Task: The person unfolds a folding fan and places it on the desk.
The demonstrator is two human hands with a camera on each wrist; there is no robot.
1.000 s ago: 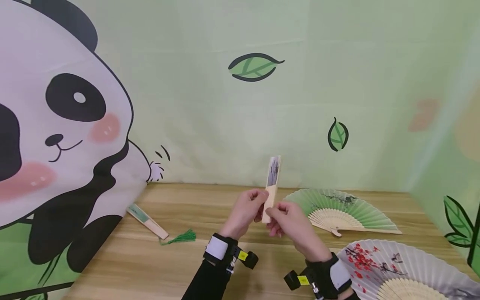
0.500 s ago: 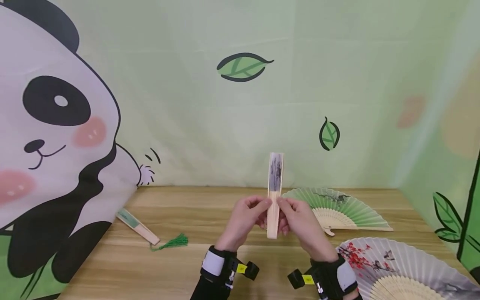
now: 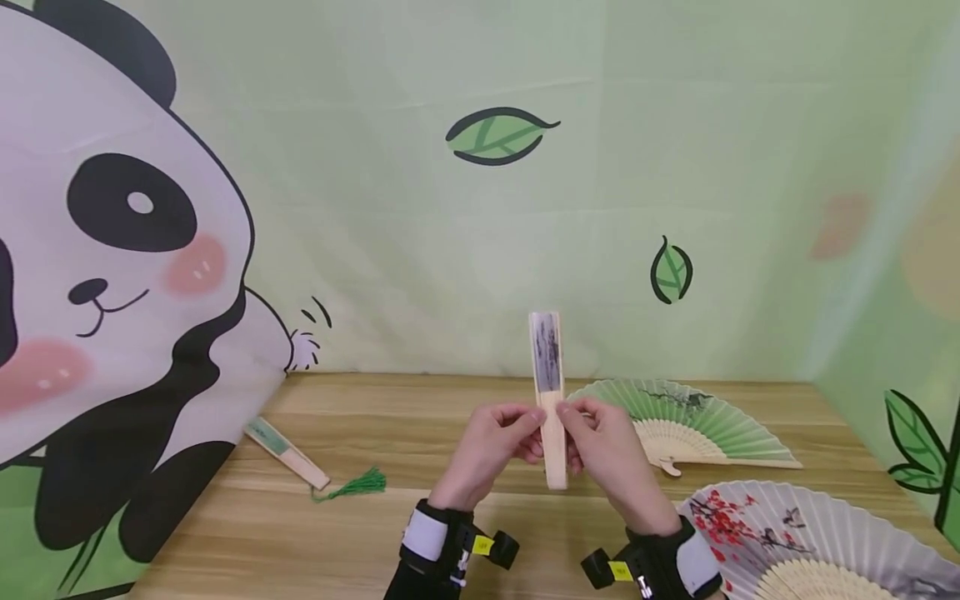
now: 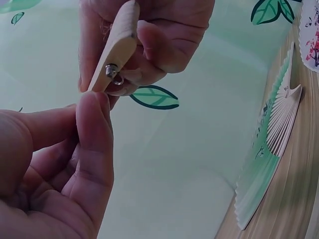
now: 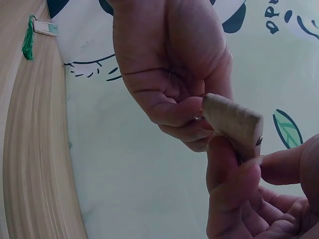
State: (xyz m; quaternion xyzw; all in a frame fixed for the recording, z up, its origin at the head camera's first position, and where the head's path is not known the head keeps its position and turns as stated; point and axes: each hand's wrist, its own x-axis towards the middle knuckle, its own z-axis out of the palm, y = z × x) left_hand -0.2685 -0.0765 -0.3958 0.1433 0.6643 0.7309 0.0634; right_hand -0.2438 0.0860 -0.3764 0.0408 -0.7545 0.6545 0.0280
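Note:
A folded hand fan (image 3: 550,375) with pale wooden ribs and a grey-purple printed leaf stands nearly upright between both hands in the head view. My left hand (image 3: 491,446) pinches its left side with thumb and fingers. From the other side my right hand (image 3: 609,450) pinches it at the same height. The left wrist view shows the pivot end of the folded fan (image 4: 115,55), with a metal rivet and a small ring. In the right wrist view, the folded fan (image 5: 233,122) appears end-on between the fingertips of both hands.
On the wooden table (image 3: 337,542), a closed fan (image 3: 288,454) with a green tassel (image 3: 360,483) lies left. Rightward lie an open green fan (image 3: 720,421) and, nearer, an open fan with red blossoms (image 3: 810,525). A printed backdrop (image 3: 375,208) stands behind.
The folded fan has turned from a slight rightward lean to nearly upright, its printed face more toward the camera. Both hands now grip it at equal height. The head view shifted slightly.

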